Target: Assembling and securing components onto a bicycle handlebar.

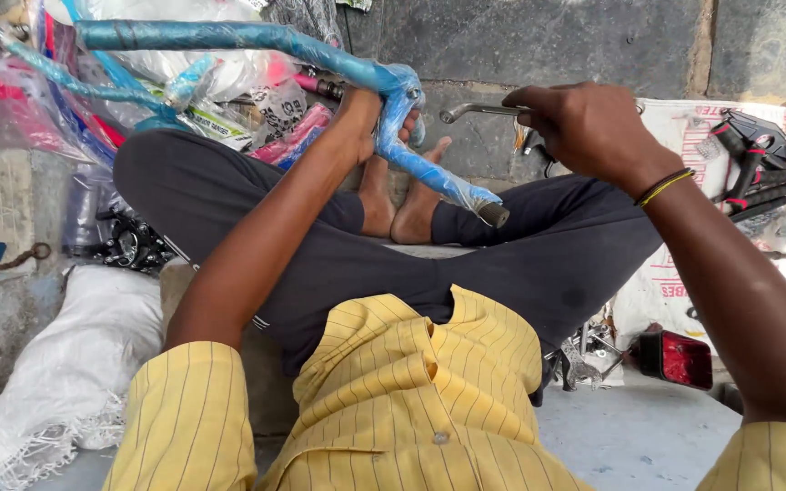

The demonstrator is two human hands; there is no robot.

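Observation:
I sit cross-legged in dark trousers and a yellow striped shirt. My left hand (366, 114) grips a bicycle frame (256, 41) wrapped in blue plastic film, at the joint where its tubes meet above my bare feet. One wrapped tube (448, 186) slants down to the right and ends in a bare metal tip. My right hand (584, 127) is closed on a metal spanner (475, 111), whose ring end points left toward the frame joint, a short gap away from it.
Several red-and-black handled tools (757, 177) lie on a white sack at the right. A red reflector (680, 357) sits by my right knee. Plastic-wrapped parts (229, 100) pile at the back left, a white sack (75, 364) lies at the left, and a stone wall (548, 41) is behind.

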